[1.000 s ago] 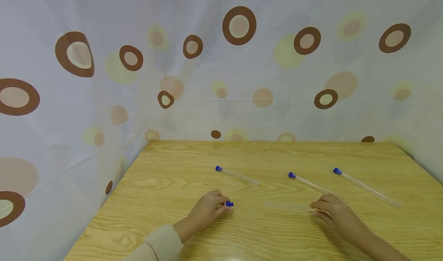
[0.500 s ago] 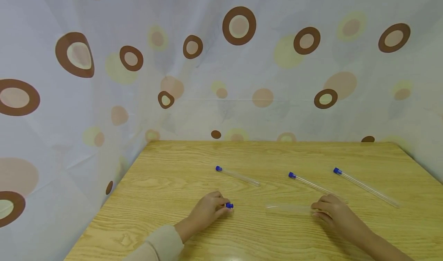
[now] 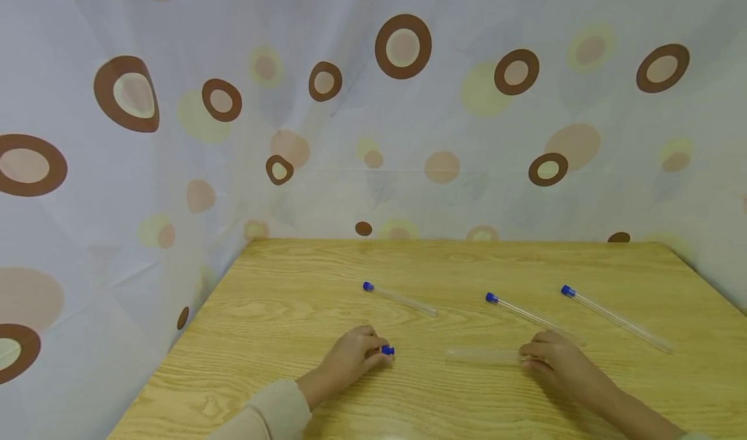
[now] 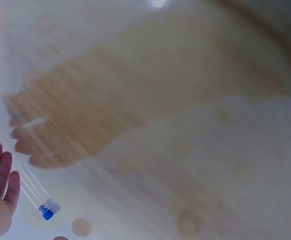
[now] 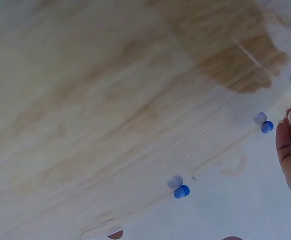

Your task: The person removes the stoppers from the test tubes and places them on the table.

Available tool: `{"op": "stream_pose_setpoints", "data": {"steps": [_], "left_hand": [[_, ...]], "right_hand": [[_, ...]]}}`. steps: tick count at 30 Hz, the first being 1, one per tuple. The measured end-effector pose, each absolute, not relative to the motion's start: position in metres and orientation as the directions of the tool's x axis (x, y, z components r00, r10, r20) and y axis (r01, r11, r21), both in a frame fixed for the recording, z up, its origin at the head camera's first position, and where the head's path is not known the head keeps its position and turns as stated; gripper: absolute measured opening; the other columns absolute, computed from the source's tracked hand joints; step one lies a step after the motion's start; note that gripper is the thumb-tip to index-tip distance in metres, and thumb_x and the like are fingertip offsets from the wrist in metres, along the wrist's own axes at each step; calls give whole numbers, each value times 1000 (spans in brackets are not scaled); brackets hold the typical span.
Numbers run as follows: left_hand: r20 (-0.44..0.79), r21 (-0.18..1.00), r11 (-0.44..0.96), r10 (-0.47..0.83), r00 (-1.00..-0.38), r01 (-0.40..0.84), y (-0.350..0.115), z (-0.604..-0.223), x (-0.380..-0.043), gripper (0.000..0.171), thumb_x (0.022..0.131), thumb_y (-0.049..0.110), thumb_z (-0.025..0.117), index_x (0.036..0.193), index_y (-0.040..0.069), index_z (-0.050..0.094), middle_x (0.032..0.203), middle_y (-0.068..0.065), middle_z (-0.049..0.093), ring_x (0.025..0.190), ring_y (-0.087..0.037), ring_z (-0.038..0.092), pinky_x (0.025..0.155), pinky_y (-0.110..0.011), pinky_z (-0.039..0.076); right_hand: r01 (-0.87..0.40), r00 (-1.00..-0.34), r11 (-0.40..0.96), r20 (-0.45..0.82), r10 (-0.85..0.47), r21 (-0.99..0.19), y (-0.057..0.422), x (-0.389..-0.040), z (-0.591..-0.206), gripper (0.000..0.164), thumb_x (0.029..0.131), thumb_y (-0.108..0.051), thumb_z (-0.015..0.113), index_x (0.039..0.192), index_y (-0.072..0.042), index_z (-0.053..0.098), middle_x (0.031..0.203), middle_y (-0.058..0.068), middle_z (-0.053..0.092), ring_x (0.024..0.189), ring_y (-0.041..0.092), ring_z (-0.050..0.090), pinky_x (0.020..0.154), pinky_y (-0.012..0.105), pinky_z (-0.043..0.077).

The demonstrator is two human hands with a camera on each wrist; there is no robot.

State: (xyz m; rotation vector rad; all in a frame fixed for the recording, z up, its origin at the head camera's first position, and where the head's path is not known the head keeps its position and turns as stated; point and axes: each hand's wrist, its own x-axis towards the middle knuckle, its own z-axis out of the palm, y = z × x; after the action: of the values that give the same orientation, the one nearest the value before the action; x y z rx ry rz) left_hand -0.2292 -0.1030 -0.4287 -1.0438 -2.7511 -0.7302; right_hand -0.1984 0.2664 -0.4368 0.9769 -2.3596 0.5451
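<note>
Little shifted: left hand (image 3: 349, 357) pinched a blue cap (image 3: 388, 350), right hand (image 3: 561, 361) a clear tube (image 3: 481, 356); hands well apart, cap and tube still unjoined.

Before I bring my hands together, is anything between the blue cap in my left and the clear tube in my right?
Nothing visible. In the head view, only wooden tabletop shows between the blue cap in your left hand and the clear tube in your right hand. The three capped tubes lie farther back.
</note>
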Motion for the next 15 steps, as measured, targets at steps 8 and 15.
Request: {"op": "stream_pose_setpoints", "data": {"steps": [8, 15], "left_hand": [[269, 381, 647, 606, -749, 660, -103, -430, -228, 27, 86, 26, 65, 98, 4, 71, 82, -1, 60, 69, -1, 47, 60, -11, 43], [280, 350, 654, 610, -741, 671, -103, -431, -228, 26, 85, 27, 65, 97, 4, 72, 83, -1, 59, 72, -4, 49, 62, -11, 44]], "right_hand": [[-726, -651, 656, 510, -562, -204, 265, -200, -437, 20, 67, -1, 76, 83, -10, 68, 76, -9, 57, 70, -2, 48, 54, 13, 44], [-743, -633, 642, 516, -578, -192, 265, -203, -440, 18, 65, -2, 77, 80, -7, 69, 73, -8, 57, 68, 0, 48, 53, 14, 43]]}}
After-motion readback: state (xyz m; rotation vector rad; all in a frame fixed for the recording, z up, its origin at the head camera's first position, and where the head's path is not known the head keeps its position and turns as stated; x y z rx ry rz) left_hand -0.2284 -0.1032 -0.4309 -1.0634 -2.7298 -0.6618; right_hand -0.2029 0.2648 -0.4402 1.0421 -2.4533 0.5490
